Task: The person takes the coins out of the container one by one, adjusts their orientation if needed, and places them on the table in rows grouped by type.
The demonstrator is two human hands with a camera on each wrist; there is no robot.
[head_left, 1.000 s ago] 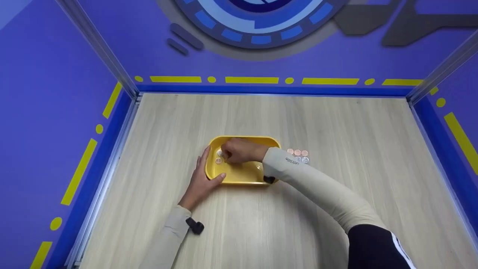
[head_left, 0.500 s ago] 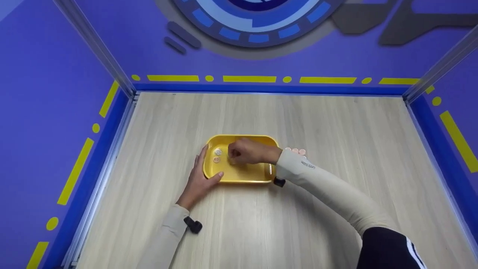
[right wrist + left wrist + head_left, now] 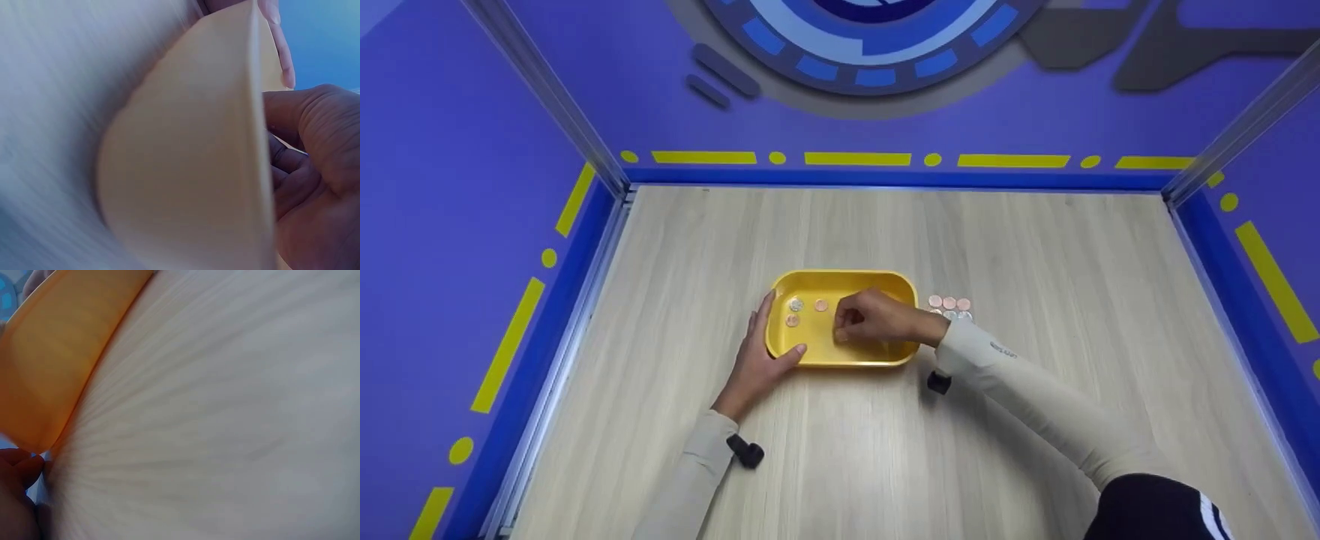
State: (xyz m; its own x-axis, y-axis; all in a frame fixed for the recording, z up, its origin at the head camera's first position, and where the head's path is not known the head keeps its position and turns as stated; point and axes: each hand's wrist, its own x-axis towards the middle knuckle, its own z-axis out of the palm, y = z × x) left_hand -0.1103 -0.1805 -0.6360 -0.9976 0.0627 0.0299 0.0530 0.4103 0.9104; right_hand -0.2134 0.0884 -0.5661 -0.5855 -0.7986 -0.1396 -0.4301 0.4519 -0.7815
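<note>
A yellow rectangular tray (image 3: 847, 364) sits on the table in the head view. My left hand (image 3: 757, 371) grips its left end, thumb over the near rim and fingers along the outer side. Inside lie a silver coin (image 3: 796, 304), a copper coin (image 3: 793, 320) and, to their right, another copper coin (image 3: 820, 305). My right hand (image 3: 874, 315) reaches into the tray from the right, fingers curled and thumb near the index finger. Whether a coin is between its fingertips is hidden. The right wrist view shows this hand (image 3: 315, 169) behind the tray wall (image 3: 191, 140).
Copper coins (image 3: 949, 302) lie in a row on the table (image 3: 1035, 262) right of the tray, with silver coins (image 3: 950, 315) just in front, partly covered by the right sleeve. Blue panels (image 3: 840, 120) bound the table at the back and sides.
My right hand has shifted rightward inside the tray, drawing away from the left-hand coins. The second copper coin is now visible where that hand was. My left hand keeps its grip on the tray.
</note>
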